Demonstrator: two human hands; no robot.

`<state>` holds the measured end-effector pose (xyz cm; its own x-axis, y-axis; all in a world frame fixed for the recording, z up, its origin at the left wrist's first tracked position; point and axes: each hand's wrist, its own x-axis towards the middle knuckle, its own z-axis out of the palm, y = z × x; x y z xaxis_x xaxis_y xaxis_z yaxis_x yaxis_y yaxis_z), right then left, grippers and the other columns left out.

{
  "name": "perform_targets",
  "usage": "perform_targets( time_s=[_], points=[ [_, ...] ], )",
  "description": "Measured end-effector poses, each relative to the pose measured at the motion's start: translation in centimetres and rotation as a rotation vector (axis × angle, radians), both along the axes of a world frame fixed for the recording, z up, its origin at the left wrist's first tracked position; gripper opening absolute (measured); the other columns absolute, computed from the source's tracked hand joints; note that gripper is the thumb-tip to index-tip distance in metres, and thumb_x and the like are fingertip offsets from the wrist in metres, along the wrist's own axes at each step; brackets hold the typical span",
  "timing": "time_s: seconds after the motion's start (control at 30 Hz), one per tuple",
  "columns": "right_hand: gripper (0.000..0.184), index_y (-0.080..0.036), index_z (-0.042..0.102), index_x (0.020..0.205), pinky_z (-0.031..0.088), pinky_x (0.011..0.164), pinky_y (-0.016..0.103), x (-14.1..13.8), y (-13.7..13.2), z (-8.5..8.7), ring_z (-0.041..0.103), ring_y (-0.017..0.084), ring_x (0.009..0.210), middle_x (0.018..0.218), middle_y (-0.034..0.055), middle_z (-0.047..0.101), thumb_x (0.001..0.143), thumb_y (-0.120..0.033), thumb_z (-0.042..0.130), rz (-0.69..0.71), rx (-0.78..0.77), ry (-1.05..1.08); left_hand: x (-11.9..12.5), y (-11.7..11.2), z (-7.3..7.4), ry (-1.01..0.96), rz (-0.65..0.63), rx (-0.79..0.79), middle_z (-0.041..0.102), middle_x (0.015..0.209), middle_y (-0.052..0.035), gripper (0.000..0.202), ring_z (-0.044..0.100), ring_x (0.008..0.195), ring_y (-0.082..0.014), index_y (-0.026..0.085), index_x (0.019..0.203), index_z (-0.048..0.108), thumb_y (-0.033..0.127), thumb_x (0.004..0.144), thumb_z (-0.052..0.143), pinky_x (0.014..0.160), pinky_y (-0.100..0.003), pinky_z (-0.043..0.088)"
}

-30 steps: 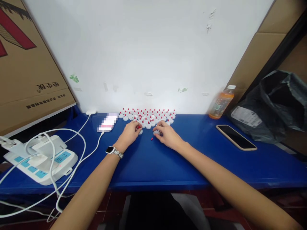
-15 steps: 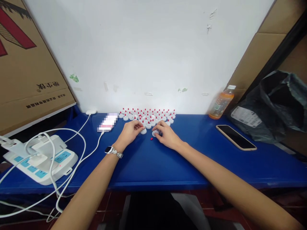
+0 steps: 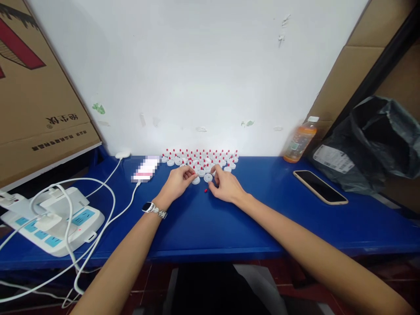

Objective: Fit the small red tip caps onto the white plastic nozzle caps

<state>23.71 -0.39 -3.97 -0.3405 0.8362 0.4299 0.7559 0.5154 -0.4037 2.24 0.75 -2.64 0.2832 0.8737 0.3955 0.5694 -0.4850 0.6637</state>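
My left hand (image 3: pixel 180 181), its thumb and forefinger pinched together, holds a small red tip (image 3: pixel 194 175) at the top of a round white cap (image 3: pixel 196 180). My right hand (image 3: pixel 227 186) is open, thumb and forefinger apart, beside another white cap (image 3: pixel 208 177) that lies flat with its ringed face showing. A loose red tip (image 3: pixel 205 190) rests on the blue table just left of my right thumb. Behind both hands, many white caps with red tips (image 3: pixel 203 157) crowd together against the wall, some partly hidden by my fingers.
At left, a power strip (image 3: pixel 88 218) with tangled white cables and a plugged-in phone (image 3: pixel 146 168) lie on the blue table (image 3: pixel 197 227). Rightward are a phone (image 3: pixel 320 187), an orange drink bottle (image 3: pixel 300 139) and a dark plastic bag (image 3: pixel 370 140). A cardboard box (image 3: pixel 39 96) leans at left.
My right hand has let go of the white cap, which now lies a little farther back and left, and its fingers have spread. My left hand stays at its cap.
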Motion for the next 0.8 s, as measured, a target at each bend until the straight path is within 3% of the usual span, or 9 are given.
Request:
perform_targets(
  time_s=[0.13, 0.3, 0.47, 0.6, 0.7, 0.8],
  points=[
    [0.035, -0.024, 0.06, 0.123, 0.034, 0.059, 0.027, 0.1, 1.0, -0.1, 0.059, 0.017, 0.063, 0.071, -0.0005, 0.066, 0.095, -0.043, 0.053, 0.02, -0.072, 0.027, 0.1, -0.1, 0.1, 0.006, 0.0, -0.016, 0.07, 0.077, -0.0041, 0.025, 0.062, 0.07, -0.0165, 0.018, 0.085, 0.067, 0.042, 0.089, 0.063, 0.066, -0.028, 0.046],
    [0.019, -0.023, 0.068, 0.106, 0.036, 0.065, 0.027, 0.4, 1.4, -0.1, 0.061, 0.016, 0.07, 0.085, 0.0021, 0.071, 0.096, -0.031, 0.054, 0.079, -0.022, -0.022, 0.0, -0.1, 0.1, 0.003, 0.003, -0.017, 0.069, 0.076, -0.0037, 0.026, 0.062, 0.068, -0.0163, 0.018, 0.085, 0.067, 0.043, 0.088, 0.064, 0.065, -0.028, 0.046],
    [0.013, -0.018, 0.065, 0.099, 0.034, 0.075, 0.033, 0.1, 0.5, 0.2, 0.061, 0.02, 0.079, 0.096, 0.0087, 0.071, 0.094, -0.02, 0.053, 0.016, 0.168, -0.289, -0.1, 0.1, -0.1, 0.018, 0.008, -0.02, 0.07, 0.077, -0.0043, 0.027, 0.062, 0.069, -0.0164, 0.018, 0.085, 0.068, 0.044, 0.088, 0.063, 0.066, -0.028, 0.046],
    [0.016, -0.017, 0.064, 0.098, 0.033, 0.078, 0.035, -0.1, -0.4, 0.7, 0.061, 0.022, 0.087, 0.095, 0.0097, 0.068, 0.092, -0.016, 0.05, 0.05, 0.206, -0.434, -0.2, 0.2, -0.4, 0.021, 0.003, -0.043, 0.07, 0.077, -0.0037, 0.026, 0.063, 0.069, -0.0159, 0.017, 0.087, 0.068, 0.044, 0.087, 0.064, 0.065, -0.028, 0.047],
    [0.019, -0.017, 0.067, 0.098, 0.035, 0.081, 0.036, 0.1, -1.2, 1.0, 0.059, 0.024, 0.092, 0.098, 0.0103, 0.067, 0.085, -0.014, 0.053, 0.054, 0.169, -0.444, -0.2, 0.2, -0.4, 0.021, -0.003, -0.053, 0.07, 0.076, -0.0031, 0.024, 0.062, 0.068, -0.0156, 0.018, 0.086, 0.067, 0.042, 0.087, 0.065, 0.064, -0.027, 0.046],
    [0.029, -0.017, 0.067, 0.107, 0.039, 0.085, 0.037, 0.3, -1.7, 1.3, 0.057, 0.026, 0.097, 0.1, 0.0105, 0.067, 0.08, -0.013, 0.056, 0.019, 0.14, -0.306, -0.2, 0.1, -0.2, 0.001, -0.011, -0.055, 0.07, 0.076, -0.0034, 0.024, 0.062, 0.069, -0.0159, 0.018, 0.086, 0.067, 0.041, 0.088, 0.064, 0.064, -0.028, 0.046]
  ],
)
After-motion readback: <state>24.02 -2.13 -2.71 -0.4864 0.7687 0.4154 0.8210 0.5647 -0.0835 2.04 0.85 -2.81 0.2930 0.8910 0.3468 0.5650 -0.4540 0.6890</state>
